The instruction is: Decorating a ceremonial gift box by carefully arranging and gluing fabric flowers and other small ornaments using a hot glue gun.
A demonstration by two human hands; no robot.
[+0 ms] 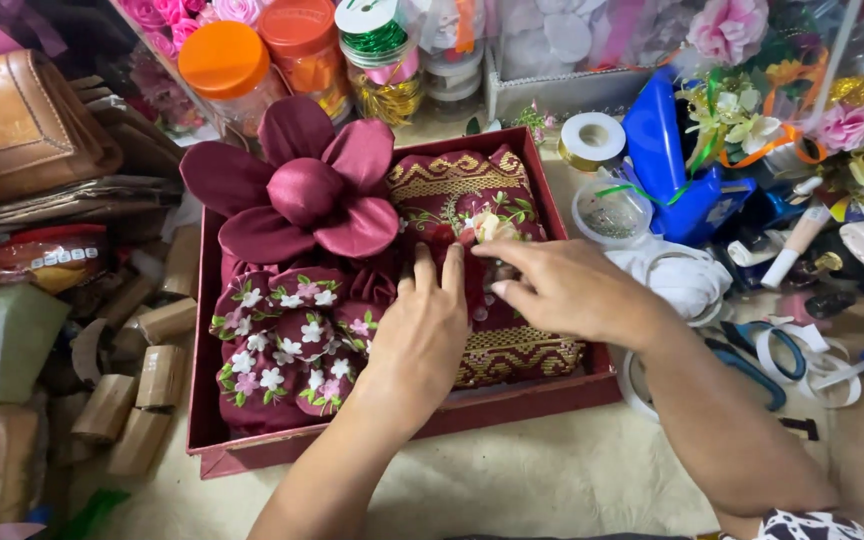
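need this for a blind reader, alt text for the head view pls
Two bare hands, left hand and right hand, press on folded maroon cloth with gold bands, inside a dark red box. A maroon fabric flower fills the box's far left corner; jars, ribbon and scissors lie around it.

A shallow maroon cardboard gift box (252,455) lies open at centre. Two clear plastic jars with orange lids (224,60) stand behind it. A flat red-edged plastic packet with a white label (37,262) lies left.
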